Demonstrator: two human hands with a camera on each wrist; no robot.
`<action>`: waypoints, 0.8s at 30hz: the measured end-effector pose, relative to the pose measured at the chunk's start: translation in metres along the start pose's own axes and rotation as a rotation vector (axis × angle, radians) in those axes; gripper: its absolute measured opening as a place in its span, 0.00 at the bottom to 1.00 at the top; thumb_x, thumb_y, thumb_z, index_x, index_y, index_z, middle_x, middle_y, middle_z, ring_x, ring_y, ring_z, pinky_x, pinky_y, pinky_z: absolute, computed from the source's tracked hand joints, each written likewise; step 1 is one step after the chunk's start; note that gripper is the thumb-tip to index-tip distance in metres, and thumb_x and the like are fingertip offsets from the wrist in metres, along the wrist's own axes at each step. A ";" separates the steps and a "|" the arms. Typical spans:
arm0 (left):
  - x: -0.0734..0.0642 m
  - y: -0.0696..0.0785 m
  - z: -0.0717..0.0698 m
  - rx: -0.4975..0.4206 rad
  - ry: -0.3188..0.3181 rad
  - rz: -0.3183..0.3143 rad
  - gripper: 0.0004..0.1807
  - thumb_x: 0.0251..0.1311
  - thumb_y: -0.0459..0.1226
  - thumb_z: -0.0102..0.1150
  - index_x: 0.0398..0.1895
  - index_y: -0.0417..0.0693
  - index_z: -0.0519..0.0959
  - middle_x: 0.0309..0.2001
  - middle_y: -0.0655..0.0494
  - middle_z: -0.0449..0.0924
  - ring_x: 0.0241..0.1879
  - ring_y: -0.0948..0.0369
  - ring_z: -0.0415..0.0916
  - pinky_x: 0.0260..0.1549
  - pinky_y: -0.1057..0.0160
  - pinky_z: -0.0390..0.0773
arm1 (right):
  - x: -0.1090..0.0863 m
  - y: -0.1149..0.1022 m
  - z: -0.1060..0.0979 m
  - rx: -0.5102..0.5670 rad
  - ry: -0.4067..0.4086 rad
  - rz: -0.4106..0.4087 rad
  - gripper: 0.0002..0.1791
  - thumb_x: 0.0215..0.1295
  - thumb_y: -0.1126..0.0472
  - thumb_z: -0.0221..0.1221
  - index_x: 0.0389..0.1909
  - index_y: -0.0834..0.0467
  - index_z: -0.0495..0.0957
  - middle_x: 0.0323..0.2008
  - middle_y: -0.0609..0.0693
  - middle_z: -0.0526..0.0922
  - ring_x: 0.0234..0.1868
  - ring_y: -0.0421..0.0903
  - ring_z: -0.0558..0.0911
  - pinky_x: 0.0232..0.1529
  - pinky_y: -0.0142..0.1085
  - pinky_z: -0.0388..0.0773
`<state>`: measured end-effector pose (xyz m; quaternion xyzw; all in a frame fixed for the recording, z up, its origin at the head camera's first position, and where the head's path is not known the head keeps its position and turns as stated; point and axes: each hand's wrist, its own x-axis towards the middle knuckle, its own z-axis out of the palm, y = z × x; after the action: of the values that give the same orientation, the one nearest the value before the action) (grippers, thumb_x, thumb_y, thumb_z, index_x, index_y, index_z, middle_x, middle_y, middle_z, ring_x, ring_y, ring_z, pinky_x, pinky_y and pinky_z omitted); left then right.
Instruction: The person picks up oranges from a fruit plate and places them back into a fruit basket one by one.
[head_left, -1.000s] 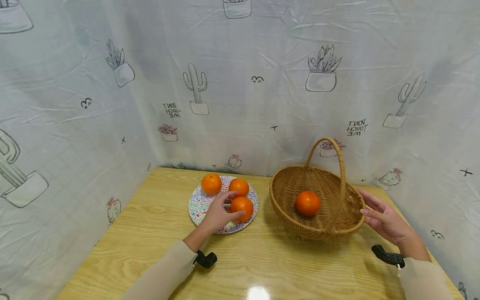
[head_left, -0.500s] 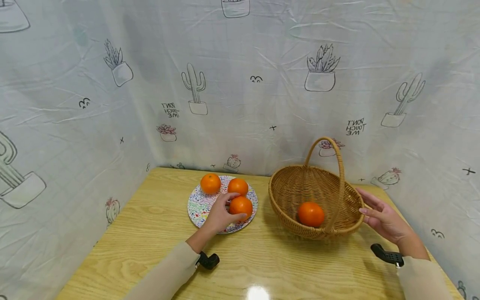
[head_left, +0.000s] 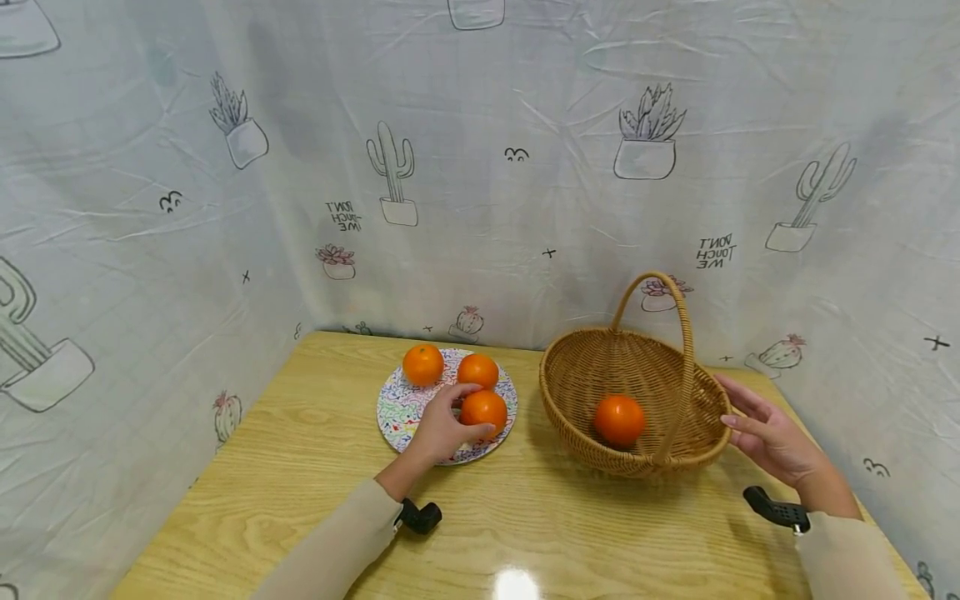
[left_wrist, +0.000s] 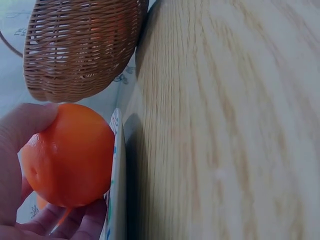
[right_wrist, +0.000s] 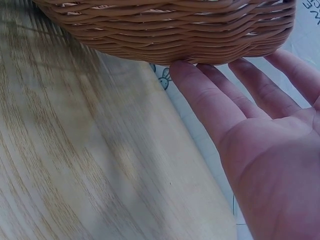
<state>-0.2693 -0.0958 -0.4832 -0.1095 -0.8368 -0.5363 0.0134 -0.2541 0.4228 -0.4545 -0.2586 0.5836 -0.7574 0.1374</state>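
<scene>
In the head view my left hand (head_left: 439, 432) holds an orange (head_left: 485, 410) at the right of a round patterned plate (head_left: 397, 410). Thumb and fingers curl round opposite sides of the fruit; the left wrist view shows this orange (left_wrist: 75, 155) right at the plate's surface. Two more oranges lie at the back of the plate, one on the left (head_left: 423, 365) and one on the right (head_left: 478, 371). My right hand (head_left: 776, 442) touches the right side of a wicker basket (head_left: 577, 367) with extended fingers (right_wrist: 205, 95). One orange (head_left: 620, 420) lies inside the basket.
A light wooden table (head_left: 480, 525) carries the plate and basket. The basket's tall arched handle (head_left: 686, 350) rises above its rim. A pale curtain (head_left: 480, 183) with plant drawings hangs behind and along both sides of the table.
My left fingers have closed in on the front orange. The orange in the basket has rolled towards the front and then slightly back. My right hand stays at the basket.
</scene>
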 end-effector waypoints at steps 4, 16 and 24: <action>0.000 0.000 -0.001 -0.018 0.001 0.002 0.32 0.53 0.42 0.79 0.63 0.52 0.79 0.61 0.48 0.76 0.56 0.49 0.78 0.58 0.45 0.81 | 0.000 0.001 -0.001 0.010 -0.003 -0.007 0.38 0.75 0.80 0.38 0.83 0.59 0.48 0.73 0.42 0.69 0.67 0.40 0.77 0.60 0.37 0.82; 0.003 -0.001 -0.003 -0.038 0.006 0.000 0.32 0.51 0.42 0.80 0.61 0.53 0.81 0.61 0.49 0.79 0.53 0.51 0.80 0.53 0.47 0.83 | 0.001 0.002 -0.003 0.034 -0.011 -0.020 0.38 0.75 0.80 0.36 0.83 0.58 0.47 0.74 0.40 0.68 0.68 0.39 0.76 0.61 0.36 0.81; 0.002 -0.002 -0.005 -0.055 0.003 -0.005 0.32 0.51 0.41 0.80 0.61 0.52 0.81 0.61 0.50 0.80 0.53 0.51 0.80 0.52 0.48 0.84 | 0.000 0.003 -0.002 0.023 0.003 -0.017 0.38 0.75 0.80 0.37 0.83 0.58 0.46 0.73 0.40 0.69 0.67 0.39 0.77 0.60 0.36 0.82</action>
<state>-0.2723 -0.1007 -0.4828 -0.1069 -0.8220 -0.5593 0.0106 -0.2553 0.4232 -0.4581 -0.2609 0.5730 -0.7655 0.1329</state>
